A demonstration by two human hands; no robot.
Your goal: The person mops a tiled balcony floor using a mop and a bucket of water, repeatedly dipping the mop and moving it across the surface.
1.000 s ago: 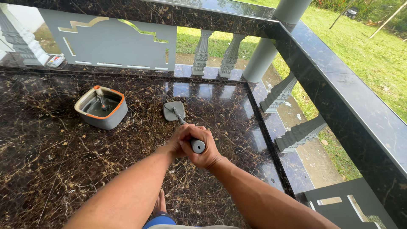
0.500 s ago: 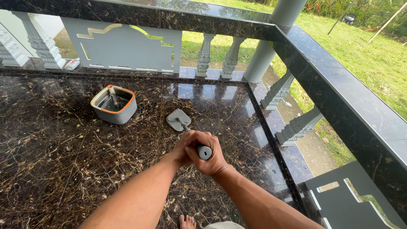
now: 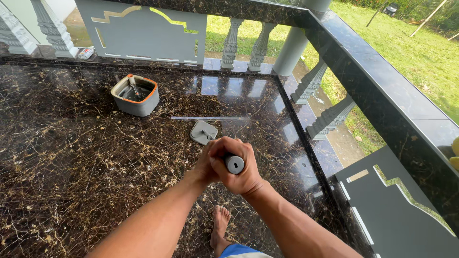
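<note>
Dark marble floor (image 3: 71,181) with gold veining fills the balcony, edged by a glossy black railing (image 3: 382,95) above pale balusters. We grip the grey mop handle (image 3: 234,164) with both hands: our right hand (image 3: 241,167) is wrapped tight around its top end, and our left hand (image 3: 206,165) is closed against it just beside. The flat mop head (image 3: 203,132) rests on the floor ahead of us. A grey bucket with an orange rim (image 3: 135,94) stands well apart to the left. One bare foot (image 3: 221,229) shows below.

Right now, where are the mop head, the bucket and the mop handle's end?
mop head (image 3: 203,132), head view, on its flat grey pad.
bucket (image 3: 138,106), head view, on its grey front wall.
mop handle's end (image 3: 234,164), head view, on the round grey cap.
</note>
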